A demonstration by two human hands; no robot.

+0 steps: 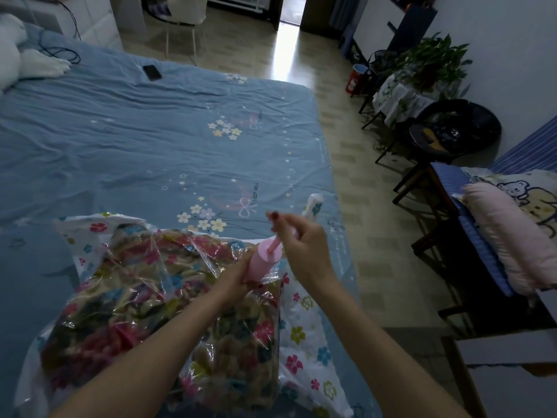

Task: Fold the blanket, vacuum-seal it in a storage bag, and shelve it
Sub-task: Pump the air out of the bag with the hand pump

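A folded, multicoloured floral blanket (pixel 156 297) lies inside a clear storage bag (pixel 304 336) with white flowered edges, on the near part of the bed. A pink hand pump (pixel 263 262) stands tilted on the bag's top. My left hand (pixel 238 279) grips the pump's barrel low down. My right hand (pixel 297 242) grips the pump's handle, and the thin pink rod (pixel 275 245) shows pulled out between handle and barrel.
The blue bedsheet (pixel 135 140) spreads out beyond the bag, with a black phone (pixel 152 72) and a white plush toy (pixel 18 55) at the far end. To the right are floor tiles, dark chairs (pixel 452 134), plants and a bench with pillows (pixel 512 224).
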